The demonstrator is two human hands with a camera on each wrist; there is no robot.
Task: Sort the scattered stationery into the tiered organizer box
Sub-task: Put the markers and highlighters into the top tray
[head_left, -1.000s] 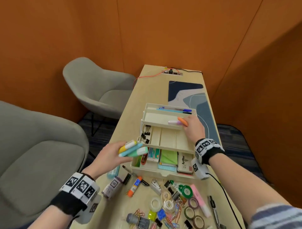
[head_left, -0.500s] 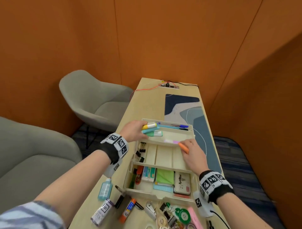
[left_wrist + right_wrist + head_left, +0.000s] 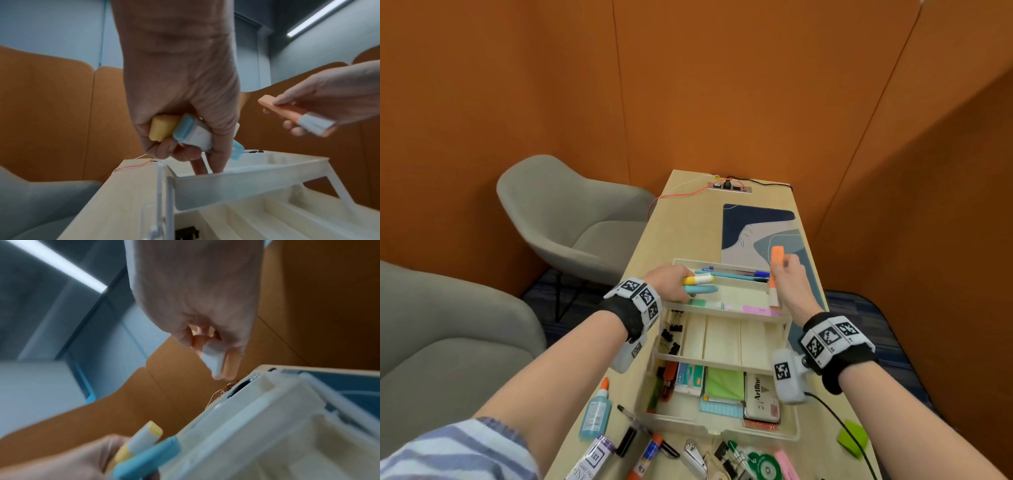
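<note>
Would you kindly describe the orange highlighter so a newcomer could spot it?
Find the cream organizer box on the desk. At its top tier's right end, the right hand holds the orange highlighter upright, the only marker standing on end.

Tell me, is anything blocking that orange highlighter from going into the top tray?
Nothing visible does. The right hand holds the orange highlighter upright above the top tray's right end; a pink highlighter lies along the front edge below.

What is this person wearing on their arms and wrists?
Each wrist carries a black band topped with a white strip of black square code markers, on the left wrist and the right wrist. A white camera block hangs under the right band, trailing a black cable. A blue-and-white striped sleeve covers the left upper arm.
</note>
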